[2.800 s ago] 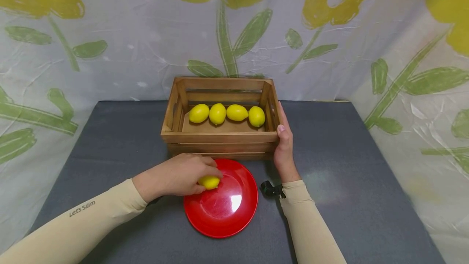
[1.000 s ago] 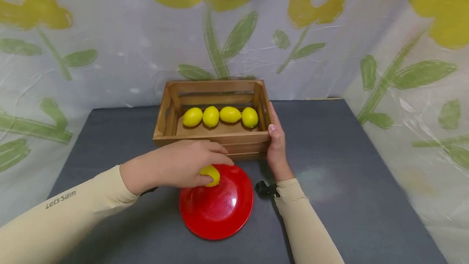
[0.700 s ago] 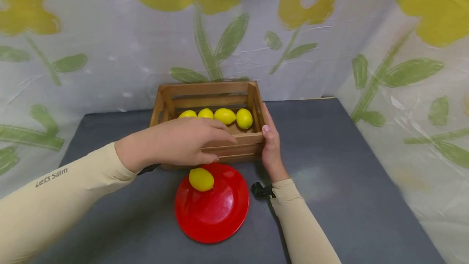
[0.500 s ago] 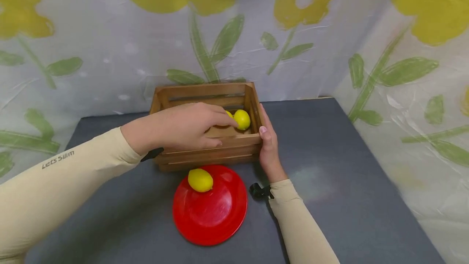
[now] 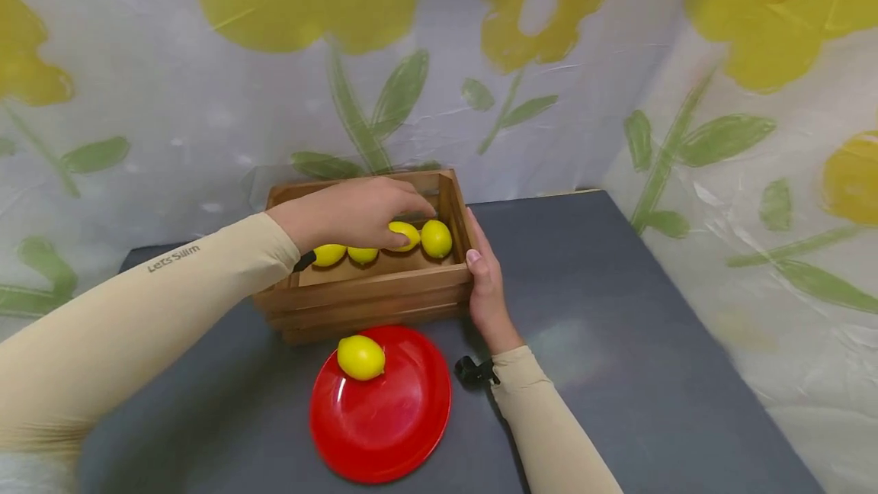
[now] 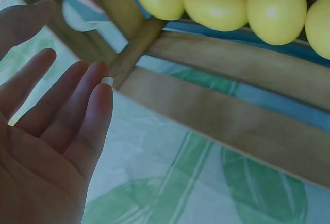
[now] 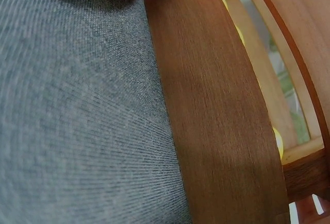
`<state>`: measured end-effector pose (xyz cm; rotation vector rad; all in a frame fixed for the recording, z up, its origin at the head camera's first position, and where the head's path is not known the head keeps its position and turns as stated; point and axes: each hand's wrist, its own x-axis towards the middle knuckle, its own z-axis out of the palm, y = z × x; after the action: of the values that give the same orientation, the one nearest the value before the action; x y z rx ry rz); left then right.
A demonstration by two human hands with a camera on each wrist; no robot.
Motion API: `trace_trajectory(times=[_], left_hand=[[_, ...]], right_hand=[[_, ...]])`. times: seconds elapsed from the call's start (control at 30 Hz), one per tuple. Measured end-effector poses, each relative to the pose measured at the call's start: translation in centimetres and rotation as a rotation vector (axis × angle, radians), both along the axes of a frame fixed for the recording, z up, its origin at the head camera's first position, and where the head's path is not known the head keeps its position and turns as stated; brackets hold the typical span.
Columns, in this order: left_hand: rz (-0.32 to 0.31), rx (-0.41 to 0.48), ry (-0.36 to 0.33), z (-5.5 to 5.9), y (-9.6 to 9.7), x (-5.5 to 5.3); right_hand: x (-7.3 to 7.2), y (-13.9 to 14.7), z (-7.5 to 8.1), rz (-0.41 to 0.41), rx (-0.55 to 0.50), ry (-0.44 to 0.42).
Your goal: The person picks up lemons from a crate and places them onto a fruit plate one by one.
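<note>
My left hand (image 5: 353,212) hangs over the slatted wooden crate (image 5: 370,297), above a row of several yellow lemons (image 5: 436,239). Nothing is in its loosely bent fingers; in the left wrist view the palm (image 6: 41,177) is bare, with the lemons (image 6: 277,10) apart from it. My right hand (image 5: 488,292) holds the crate's right end, thumb at the front corner and fingers along the outer side. In front of the crate, one lemon (image 5: 360,357) lies near the upper left rim of a red plate (image 5: 380,433). The left arm covers part of the crate's left end.
Everything stands on a dark grey table (image 5: 590,341). A flower-printed sheet (image 5: 549,136) hangs close behind the crate and along the right side. A black wrist strap mount (image 5: 473,372) on the right wrist sits just right of the plate.
My left hand has let go of the lemon on the plate and moved up and forward over the crate. The right hand stays on the crate's end; the head view has shifted.
</note>
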<state>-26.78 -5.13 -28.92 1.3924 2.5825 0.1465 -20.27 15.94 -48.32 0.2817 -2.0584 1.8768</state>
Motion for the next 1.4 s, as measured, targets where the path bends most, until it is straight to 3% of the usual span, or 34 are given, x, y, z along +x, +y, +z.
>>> trace_trajectory(times=[0.27,0.47,0.67,0.93,1.4], left_hand=[[0.0,-0.1,-0.016,-3.2,1.3,-2.7],[-0.016,-0.125,0.012,-4.7,2.7,-3.7],[-0.026,-0.144,0.041,-5.5,3.6,-4.2],[-0.054,-0.167,0.056,-7.4,3.4,-4.5],[-0.047,-0.194,0.055,-8.2,2.8,-5.1]], right_hand=[[-0.1,-0.8,0.2,-0.012,-0.014,0.002],[0.2,-0.7,0.5,-0.023,-0.005,0.0],[0.1,-0.7,0.9,-0.034,-0.014,0.035],[0.7,-1.5,0.6,-0.013,-0.004,0.0],[0.3,-2.4,0.1,0.008,-0.006,0.019]])
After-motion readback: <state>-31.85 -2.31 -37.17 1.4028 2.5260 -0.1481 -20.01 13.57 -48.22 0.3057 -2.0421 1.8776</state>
